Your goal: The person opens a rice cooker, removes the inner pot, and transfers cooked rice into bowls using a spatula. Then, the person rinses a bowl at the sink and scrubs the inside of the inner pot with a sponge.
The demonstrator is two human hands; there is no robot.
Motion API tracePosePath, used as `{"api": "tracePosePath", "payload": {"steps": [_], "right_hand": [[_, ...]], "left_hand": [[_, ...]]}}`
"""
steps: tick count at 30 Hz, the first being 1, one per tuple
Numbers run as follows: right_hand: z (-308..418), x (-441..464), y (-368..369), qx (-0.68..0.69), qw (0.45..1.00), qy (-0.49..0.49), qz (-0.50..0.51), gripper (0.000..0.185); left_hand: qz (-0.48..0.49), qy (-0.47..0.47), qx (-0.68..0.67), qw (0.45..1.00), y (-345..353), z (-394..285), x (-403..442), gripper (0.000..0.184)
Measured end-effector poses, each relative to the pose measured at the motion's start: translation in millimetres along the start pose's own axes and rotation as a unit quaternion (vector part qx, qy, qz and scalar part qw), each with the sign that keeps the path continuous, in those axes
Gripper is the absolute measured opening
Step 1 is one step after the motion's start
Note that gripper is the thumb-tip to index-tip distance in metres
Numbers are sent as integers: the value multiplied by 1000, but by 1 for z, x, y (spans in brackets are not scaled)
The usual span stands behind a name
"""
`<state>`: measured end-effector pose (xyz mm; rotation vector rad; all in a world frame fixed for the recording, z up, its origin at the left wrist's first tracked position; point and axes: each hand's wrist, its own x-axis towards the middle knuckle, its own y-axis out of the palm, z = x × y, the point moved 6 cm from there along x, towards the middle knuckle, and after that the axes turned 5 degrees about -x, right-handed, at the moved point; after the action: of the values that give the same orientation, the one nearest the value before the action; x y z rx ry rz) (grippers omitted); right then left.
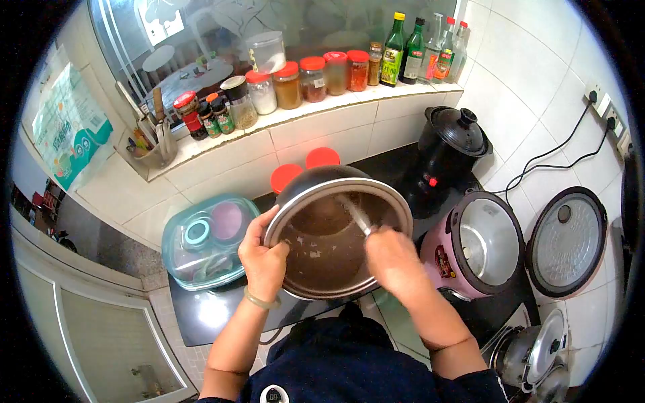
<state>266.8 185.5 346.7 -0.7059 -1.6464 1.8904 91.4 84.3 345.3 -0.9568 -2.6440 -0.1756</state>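
A dark round pot (322, 262) with a pale metal rim is tilted so that its inside faces me. Bits of pale residue cling to its inner wall. My left hand (265, 258) grips the rim at the left, thumb on the inner side. Near the right of the opening, my right hand (393, 260), slightly blurred, is closed around a metal utensil (356, 213) that reaches into the pot. The utensil's far end is blurred. To the right stands a pink cooker (440, 258) with its lid (568, 240) open.
A lidded teal box (201, 252) stands left on the black counter (215, 312). Two red lids (322, 158) lie behind the pot. A black cooker (457, 138) is at the back right. Jars and bottles line the ledge (322, 111). Metal pots (521, 356) stand lower right.
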Motion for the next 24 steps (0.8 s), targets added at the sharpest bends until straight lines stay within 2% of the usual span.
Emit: {"api": "tracePosePath", "payload": {"steps": [1, 4, 6, 9, 12, 13, 16, 19, 21, 24], "right_hand": [[-7, -1, -9, -11, 998, 28, -52, 15], [-1, 5, 7, 6, 1000, 26, -16, 12], [12, 3, 28, -8, 1000, 4, -11, 13], [22, 2, 42, 40, 994, -45, 95, 14], [19, 2, 41, 48, 988, -74, 130, 15], [13, 6, 35, 70, 979, -33, 187, 14], [7, 21, 13, 96, 987, -55, 115, 20], [8, 31, 27, 116, 981, -39, 152, 19], [7, 26, 24, 97, 984, -60, 136, 18], [8, 14, 13, 12, 982, -91, 163, 16]], "left_hand": [[8, 4, 13, 1000, 1, -3, -2, 51], [25, -7, 65, 998, 8, -5, -6, 53], [22, 3, 50, 999, 8, -3, -3, 53], [24, 4, 42, 999, 9, -5, -3, 54], [9, -18, -18, 1000, 6, -3, 0, 54], [11, -21, -25, 999, 5, -3, 0, 53], [25, -22, -31, 999, 6, -3, -2, 52], [42, -3, 17, 999, 8, -1, -2, 54], [47, 2, 6, 999, 7, -2, -2, 55], [44, 27, 46, 998, 2, -3, -2, 55]]}}
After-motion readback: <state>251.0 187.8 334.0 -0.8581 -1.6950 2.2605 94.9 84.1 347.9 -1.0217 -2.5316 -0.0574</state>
